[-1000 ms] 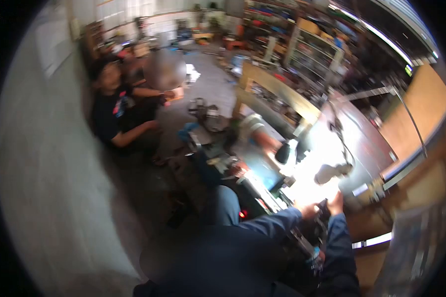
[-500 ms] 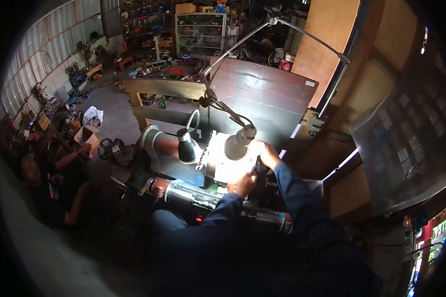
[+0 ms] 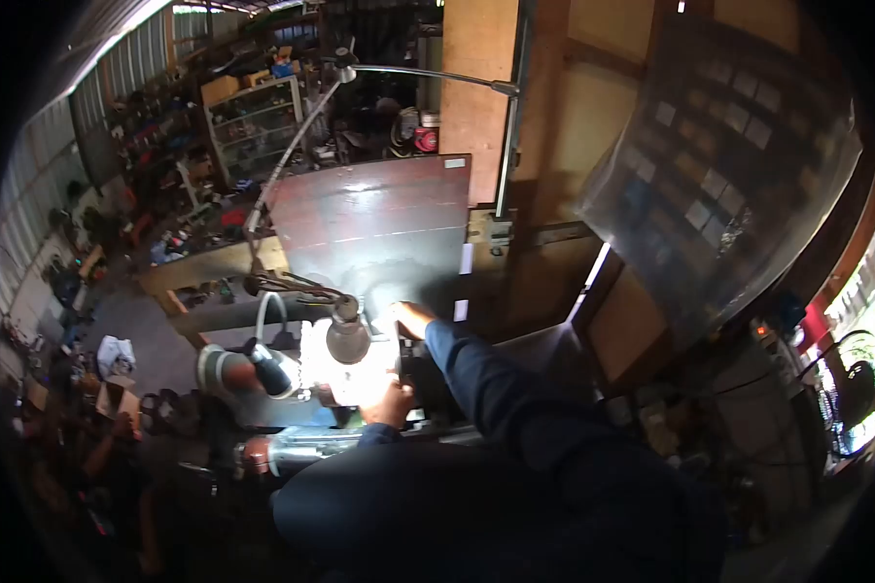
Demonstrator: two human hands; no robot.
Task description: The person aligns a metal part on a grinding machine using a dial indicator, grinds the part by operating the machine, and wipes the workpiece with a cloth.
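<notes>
Under strong lamp glare, a machine part point(image 3: 345, 384) shows as a white, washed-out block. At its near right corner is my left hand point(image 3: 387, 400), its fingers curled closed against something the glare hides. My right hand point(image 3: 413, 319) reaches to the far right side of the same block, fingers bent around a part too bright to make out. A work lamp point(image 3: 347, 340) with a dull grey shade hangs directly over the block. Left of it is a smaller black lamp point(image 3: 275, 371). A shiny cylindrical machine section point(image 3: 306, 449) runs along the near side, partly behind my dark body.
A dark metal panel point(image 3: 374, 209) stands behind the machine. The jointed lamp arm point(image 3: 297, 146) spans above it. Plastic sheeting point(image 3: 719, 175) hangs at right. Another person's hand point(image 3: 123, 425) is at lower left, near a cardboard box point(image 3: 117, 400). Shelves point(image 3: 258, 126) stand at the back.
The view has swung to the right and tilted up, so the machine and my hands appear further left. Both hands stay at the lit block.
</notes>
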